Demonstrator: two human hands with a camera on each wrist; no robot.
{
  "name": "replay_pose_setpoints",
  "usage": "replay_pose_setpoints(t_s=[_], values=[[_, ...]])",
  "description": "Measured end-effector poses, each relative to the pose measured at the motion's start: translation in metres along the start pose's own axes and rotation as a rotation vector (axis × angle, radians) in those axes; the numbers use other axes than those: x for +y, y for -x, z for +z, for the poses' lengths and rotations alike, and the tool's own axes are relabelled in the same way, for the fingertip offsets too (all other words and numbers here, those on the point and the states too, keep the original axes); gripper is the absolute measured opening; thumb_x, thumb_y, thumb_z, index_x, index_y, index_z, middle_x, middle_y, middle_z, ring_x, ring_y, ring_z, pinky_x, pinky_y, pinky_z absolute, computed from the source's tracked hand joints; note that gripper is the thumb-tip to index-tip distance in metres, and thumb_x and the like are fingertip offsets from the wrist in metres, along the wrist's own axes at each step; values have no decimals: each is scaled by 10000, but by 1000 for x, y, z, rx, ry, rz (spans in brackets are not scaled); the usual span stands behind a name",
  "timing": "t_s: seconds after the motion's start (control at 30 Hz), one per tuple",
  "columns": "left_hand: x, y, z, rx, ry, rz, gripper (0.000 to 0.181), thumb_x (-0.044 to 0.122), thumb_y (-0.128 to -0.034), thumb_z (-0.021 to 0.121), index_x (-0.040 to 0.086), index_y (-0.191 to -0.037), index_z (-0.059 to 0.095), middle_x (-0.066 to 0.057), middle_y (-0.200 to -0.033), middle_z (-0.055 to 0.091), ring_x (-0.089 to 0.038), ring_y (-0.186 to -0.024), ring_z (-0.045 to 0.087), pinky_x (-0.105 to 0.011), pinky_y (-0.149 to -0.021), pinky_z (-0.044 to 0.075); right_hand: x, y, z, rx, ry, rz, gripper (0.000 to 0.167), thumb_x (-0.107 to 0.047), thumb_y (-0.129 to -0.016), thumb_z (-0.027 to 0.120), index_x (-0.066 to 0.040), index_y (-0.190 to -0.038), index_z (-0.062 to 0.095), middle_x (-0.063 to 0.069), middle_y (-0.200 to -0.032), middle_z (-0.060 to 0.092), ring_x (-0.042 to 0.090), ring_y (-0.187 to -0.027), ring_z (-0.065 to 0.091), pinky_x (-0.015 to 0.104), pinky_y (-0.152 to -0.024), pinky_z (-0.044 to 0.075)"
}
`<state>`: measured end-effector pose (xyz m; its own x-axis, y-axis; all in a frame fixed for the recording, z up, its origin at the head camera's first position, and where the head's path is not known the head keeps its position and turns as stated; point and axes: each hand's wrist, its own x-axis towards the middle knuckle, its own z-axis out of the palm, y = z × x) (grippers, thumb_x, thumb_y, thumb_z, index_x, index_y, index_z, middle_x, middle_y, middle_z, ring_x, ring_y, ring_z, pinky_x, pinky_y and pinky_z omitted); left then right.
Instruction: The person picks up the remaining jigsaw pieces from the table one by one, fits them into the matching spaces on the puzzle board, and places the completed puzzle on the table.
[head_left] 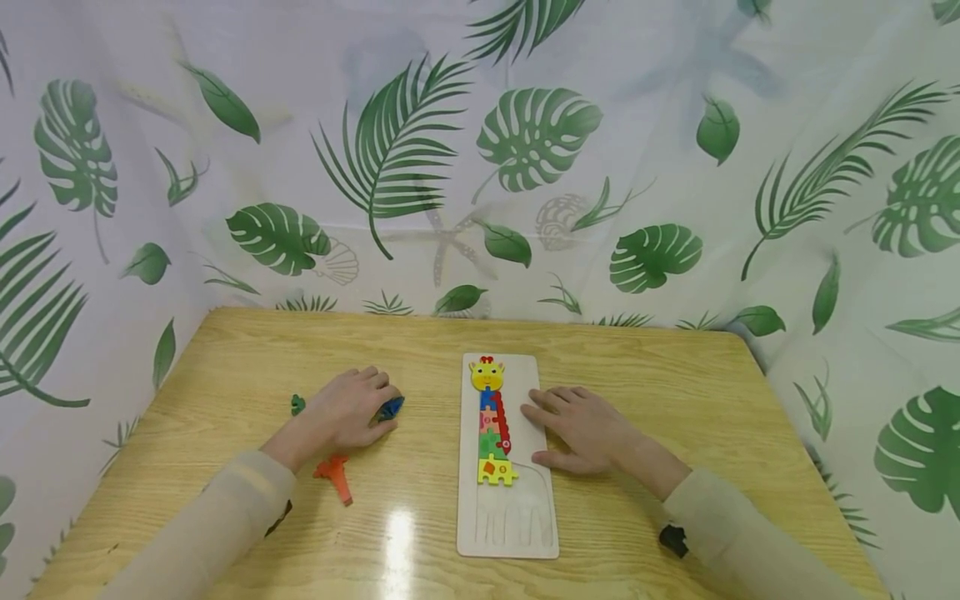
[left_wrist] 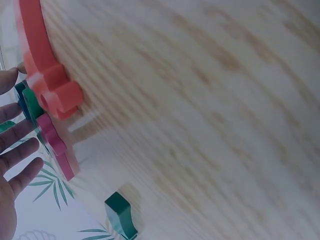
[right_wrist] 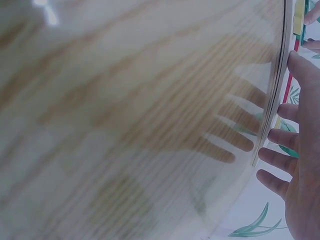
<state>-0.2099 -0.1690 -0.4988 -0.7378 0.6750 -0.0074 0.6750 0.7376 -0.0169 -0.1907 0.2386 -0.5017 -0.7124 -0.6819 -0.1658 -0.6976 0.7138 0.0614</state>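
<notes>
My left hand (head_left: 352, 408) reaches low over loose puzzle pieces on the left. A blue piece (head_left: 391, 407) lies between its thumb and index finger; the fingers look extended, and a firm grip is not visible. In the left wrist view, green (left_wrist: 32, 106) and pink (left_wrist: 52, 137) pieces stand near the fingertips. An orange piece (head_left: 335, 478) is below this hand. My right hand (head_left: 577, 427) touches the right edge of the pale puzzle board (head_left: 517, 525) with spread fingers. On the board sit a yellow giraffe head (head_left: 487, 375) and several joined neck pieces (head_left: 491, 425).
A dark green piece (head_left: 297, 405) lies left of my left wrist. The light wooden table (head_left: 645, 358) ends at a leaf-printed white cloth (head_left: 570, 208) at the back and sides. Light glares off the tabletop near the front.
</notes>
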Motion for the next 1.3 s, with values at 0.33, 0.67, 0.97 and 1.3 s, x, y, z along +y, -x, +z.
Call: replay_pose_setpoints(t_s=[0.33,0.67,0.97,1.3], values=[[5,2,0,21,-2,25,459,462,-1003,690,112,-1299,699,-111,-1233,712,-310,-1157,668,-514,-1018,577,-1,1,0,8,8,-4,792,-722,-998,477,-220,-1610,449,92,-1649,486,347,-1480,514,560,-1219,434],[14,5,-1,23,50,36,498,478,-986,712,75,-1279,715,-131,-1200,726,-331,-1150,688,-498,-1011,589,-2,2,-1,0,0,-4,802,-730,-998,471,-219,-1615,441,91,-1656,477,344,-1491,503,557,-1222,431],[28,5,2,55,45,-6,513,497,-987,707,58,-1253,720,-112,-1152,728,-291,-1089,677,-444,-959,597,-2,2,-3,-8,4,-12,798,-708,-998,495,-202,-1613,442,102,-1653,476,349,-1485,504,565,-1216,435],[38,6,5,63,33,-60,538,521,-988,694,47,-1240,721,-122,-1144,730,-283,-1045,663,-428,-932,591,-4,3,-5,2,7,-15,788,-697,-1001,503,-196,-1607,453,105,-1644,489,347,-1473,518,561,-1211,442]])
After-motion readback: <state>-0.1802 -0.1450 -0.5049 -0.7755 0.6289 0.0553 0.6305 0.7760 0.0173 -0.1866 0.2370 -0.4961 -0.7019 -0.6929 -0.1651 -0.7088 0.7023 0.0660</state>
